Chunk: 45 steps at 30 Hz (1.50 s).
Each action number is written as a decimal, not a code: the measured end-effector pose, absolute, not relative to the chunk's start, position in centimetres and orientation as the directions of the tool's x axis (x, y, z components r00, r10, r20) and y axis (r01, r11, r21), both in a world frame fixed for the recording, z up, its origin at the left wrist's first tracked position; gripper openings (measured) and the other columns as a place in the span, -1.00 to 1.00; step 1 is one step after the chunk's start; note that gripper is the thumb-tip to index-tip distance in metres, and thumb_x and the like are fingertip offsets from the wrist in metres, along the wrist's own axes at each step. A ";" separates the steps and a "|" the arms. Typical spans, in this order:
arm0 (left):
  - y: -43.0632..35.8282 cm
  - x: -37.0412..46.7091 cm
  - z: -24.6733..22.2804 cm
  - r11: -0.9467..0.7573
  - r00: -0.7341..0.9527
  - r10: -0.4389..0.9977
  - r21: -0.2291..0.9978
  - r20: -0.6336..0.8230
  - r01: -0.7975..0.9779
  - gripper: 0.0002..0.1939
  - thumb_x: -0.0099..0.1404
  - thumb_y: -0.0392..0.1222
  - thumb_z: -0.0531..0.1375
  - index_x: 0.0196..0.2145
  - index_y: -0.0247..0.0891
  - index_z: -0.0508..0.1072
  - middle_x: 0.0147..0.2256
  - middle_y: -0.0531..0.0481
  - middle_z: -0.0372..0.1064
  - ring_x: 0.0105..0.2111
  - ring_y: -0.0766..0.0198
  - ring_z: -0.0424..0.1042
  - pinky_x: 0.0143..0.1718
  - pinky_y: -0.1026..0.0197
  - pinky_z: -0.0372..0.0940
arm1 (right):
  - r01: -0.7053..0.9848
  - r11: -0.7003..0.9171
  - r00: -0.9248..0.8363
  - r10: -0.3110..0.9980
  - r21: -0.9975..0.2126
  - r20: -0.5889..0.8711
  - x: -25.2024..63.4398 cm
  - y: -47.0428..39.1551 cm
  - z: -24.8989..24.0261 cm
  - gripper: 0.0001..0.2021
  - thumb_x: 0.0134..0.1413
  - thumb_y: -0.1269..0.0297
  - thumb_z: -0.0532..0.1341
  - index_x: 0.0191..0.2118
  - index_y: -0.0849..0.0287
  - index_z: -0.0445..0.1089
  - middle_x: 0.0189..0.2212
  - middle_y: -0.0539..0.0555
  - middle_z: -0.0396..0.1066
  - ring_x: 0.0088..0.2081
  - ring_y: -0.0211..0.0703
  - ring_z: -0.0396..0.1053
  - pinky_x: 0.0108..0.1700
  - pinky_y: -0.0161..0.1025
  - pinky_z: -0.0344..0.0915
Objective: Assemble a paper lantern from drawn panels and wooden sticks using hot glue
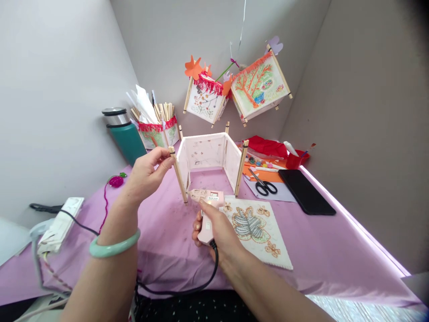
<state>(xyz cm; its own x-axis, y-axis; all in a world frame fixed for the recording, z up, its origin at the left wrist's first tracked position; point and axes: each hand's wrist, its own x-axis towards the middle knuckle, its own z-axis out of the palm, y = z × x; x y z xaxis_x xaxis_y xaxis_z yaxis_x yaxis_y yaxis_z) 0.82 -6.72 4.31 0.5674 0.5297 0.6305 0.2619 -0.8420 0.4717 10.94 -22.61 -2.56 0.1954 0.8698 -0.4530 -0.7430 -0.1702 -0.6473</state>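
Note:
A white box-like frame with wooden corner posts stands on the purple cloth, its near side open. My left hand pinches the top of its front left wooden post. In my right hand is a pink glue gun, its nozzle pointing left at the lower part of that post. The black cord runs down from the gun's handle. To the right of the gun lies a white panel with a stitched butterfly and flowers, partly behind my right hand.
A green bottle and stick-filled holders stand back left. A power strip lies left. Scissors, a black phone and a red cup are right. Two decorated lanterns hang above.

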 end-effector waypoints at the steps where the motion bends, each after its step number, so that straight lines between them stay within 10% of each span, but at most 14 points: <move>1: -6.7 0.8 4.3 -0.842 0.566 0.529 0.472 0.632 0.261 -0.85 0.27 -0.10 0.10 -0.30 -0.23 0.35 -0.41 0.05 0.32 -0.39 0.32 0.31 -0.31 0.26 0.23 | -0.744 -0.181 0.191 0.865 -0.643 -0.465 11.0 -22.6 -2.5 -0.64 0.09 0.06 0.12 -0.58 0.20 0.22 -0.73 -0.09 0.21 -0.74 -0.37 0.21 -0.72 -0.44 0.05; 45: -6.7 0.9 4.2 -0.839 0.566 0.534 0.474 0.628 0.266 -0.84 0.27 -0.09 0.10 -0.29 -0.23 0.36 -0.40 0.04 0.34 -0.38 0.31 0.32 -0.30 0.25 0.25 | -0.702 -0.283 0.184 0.814 -0.654 -0.550 11.0 -22.4 -2.1 -0.63 0.14 0.04 0.10 -0.55 0.20 0.21 -0.72 -0.11 0.17 -0.72 -0.37 0.20 -0.73 -0.43 0.08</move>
